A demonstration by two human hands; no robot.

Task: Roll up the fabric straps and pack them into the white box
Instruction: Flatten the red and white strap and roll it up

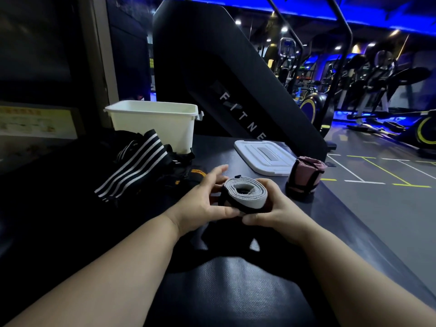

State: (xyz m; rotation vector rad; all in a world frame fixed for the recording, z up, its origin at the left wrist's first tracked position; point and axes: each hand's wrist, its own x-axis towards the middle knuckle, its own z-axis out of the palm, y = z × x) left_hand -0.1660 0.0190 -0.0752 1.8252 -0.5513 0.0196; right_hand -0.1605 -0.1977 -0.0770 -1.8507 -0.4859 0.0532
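The grey strap (245, 195), wound into a flat coil with a black layer outside, is held between both hands just above the middle of the worktop (224, 291). The right hand (276, 208) has its fingers clamped round the 3 o'clock end. The left hand (200, 204) pins the 9 o'clock end with its thumb, fingers spread loosely behind. Rolling looks about finished; next, the coil must be carried, kept tight, to the white box (153, 123) at 11 o'clock. Unrolled striped straps (139, 159) lie at 10 o'clock, a pink roll (304, 175) at 3, the lid (264, 156) at 1.
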